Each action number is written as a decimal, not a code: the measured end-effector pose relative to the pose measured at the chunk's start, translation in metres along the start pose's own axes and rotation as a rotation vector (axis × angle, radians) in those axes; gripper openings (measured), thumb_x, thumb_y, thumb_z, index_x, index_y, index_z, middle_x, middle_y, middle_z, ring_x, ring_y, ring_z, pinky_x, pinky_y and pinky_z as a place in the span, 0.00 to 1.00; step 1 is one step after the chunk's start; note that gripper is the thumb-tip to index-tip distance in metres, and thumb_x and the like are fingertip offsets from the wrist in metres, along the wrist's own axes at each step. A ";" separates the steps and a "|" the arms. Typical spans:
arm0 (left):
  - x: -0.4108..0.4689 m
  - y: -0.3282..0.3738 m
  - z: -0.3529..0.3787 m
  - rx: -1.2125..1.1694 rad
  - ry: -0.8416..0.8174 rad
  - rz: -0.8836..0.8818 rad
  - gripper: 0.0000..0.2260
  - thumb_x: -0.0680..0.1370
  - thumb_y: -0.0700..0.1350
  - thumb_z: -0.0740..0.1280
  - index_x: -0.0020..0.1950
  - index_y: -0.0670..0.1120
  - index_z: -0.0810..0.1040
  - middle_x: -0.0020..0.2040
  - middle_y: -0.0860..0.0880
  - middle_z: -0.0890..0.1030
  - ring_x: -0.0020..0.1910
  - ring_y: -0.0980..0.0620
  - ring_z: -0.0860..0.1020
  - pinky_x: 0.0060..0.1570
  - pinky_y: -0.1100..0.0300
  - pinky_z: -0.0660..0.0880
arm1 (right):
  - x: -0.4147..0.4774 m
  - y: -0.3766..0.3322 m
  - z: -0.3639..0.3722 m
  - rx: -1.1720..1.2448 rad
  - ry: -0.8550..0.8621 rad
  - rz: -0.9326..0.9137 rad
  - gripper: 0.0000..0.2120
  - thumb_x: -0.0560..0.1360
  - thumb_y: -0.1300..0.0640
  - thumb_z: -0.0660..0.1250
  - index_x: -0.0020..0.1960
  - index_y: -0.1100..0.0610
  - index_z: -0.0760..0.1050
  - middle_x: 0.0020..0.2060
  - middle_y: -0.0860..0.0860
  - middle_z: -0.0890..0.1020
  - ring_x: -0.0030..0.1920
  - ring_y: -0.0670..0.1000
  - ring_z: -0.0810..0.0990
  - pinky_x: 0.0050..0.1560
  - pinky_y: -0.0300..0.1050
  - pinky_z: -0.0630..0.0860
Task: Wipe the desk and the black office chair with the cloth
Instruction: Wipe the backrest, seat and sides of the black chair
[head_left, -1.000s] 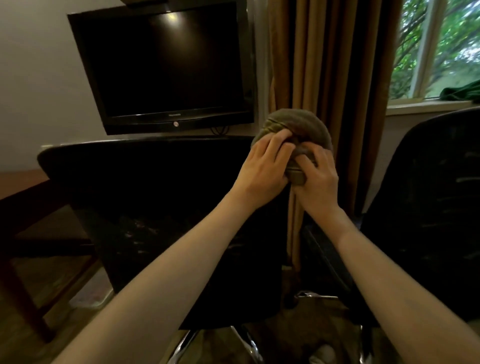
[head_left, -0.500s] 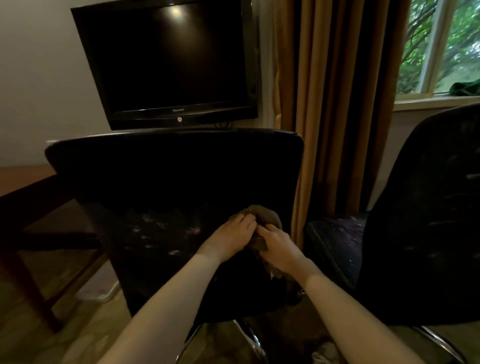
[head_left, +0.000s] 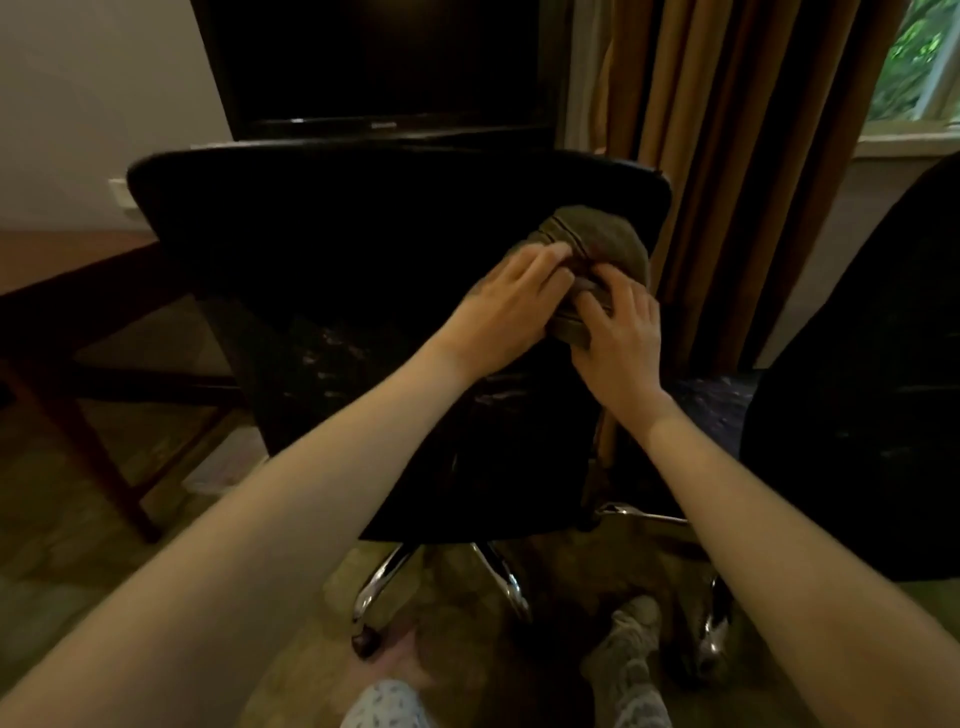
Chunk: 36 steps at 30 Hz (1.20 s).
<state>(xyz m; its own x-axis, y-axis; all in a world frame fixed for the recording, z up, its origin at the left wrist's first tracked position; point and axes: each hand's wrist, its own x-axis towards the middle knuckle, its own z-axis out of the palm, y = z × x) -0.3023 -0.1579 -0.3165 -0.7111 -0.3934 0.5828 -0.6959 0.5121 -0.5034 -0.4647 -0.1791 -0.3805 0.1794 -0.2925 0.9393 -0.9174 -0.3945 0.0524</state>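
The cloth (head_left: 597, 244) was clutched against the black office chair (head_left: 363, 234) by left hand (head_left: 511, 306) and right hand (head_left: 621, 338). A curtain (head_left: 727, 130) was hung behind.

No legible text. A small pale brand mark on the lower bezel of the television (head_left: 384, 62), far centre beyond the black office chair (head_left: 363, 234), is too blurred to read.
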 end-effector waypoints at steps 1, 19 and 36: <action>-0.002 0.000 0.003 0.038 -0.040 -0.007 0.16 0.68 0.43 0.65 0.55 0.44 0.75 0.57 0.44 0.79 0.57 0.47 0.75 0.55 0.57 0.74 | 0.000 0.001 0.004 -0.007 -0.032 -0.019 0.22 0.64 0.64 0.71 0.56 0.56 0.68 0.58 0.61 0.72 0.52 0.65 0.75 0.51 0.58 0.74; -0.093 0.043 0.093 -0.270 -0.815 -0.295 0.22 0.77 0.37 0.60 0.70 0.40 0.61 0.70 0.42 0.61 0.68 0.43 0.63 0.59 0.52 0.71 | -0.125 -0.048 0.074 0.326 -0.820 0.090 0.23 0.75 0.67 0.61 0.68 0.57 0.70 0.67 0.56 0.68 0.66 0.59 0.68 0.68 0.49 0.64; 0.090 0.051 0.039 -0.176 -0.168 -0.065 0.19 0.72 0.38 0.66 0.62 0.38 0.72 0.65 0.39 0.71 0.62 0.40 0.70 0.61 0.53 0.68 | -0.022 0.090 0.008 0.217 -0.045 0.263 0.14 0.69 0.67 0.70 0.54 0.64 0.77 0.55 0.61 0.76 0.50 0.62 0.78 0.48 0.50 0.78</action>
<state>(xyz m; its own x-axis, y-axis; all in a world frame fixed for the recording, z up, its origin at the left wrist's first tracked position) -0.4059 -0.1968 -0.3148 -0.6825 -0.5437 0.4885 -0.7228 0.6012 -0.3407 -0.5483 -0.2152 -0.3989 -0.0337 -0.4451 0.8948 -0.8379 -0.4754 -0.2680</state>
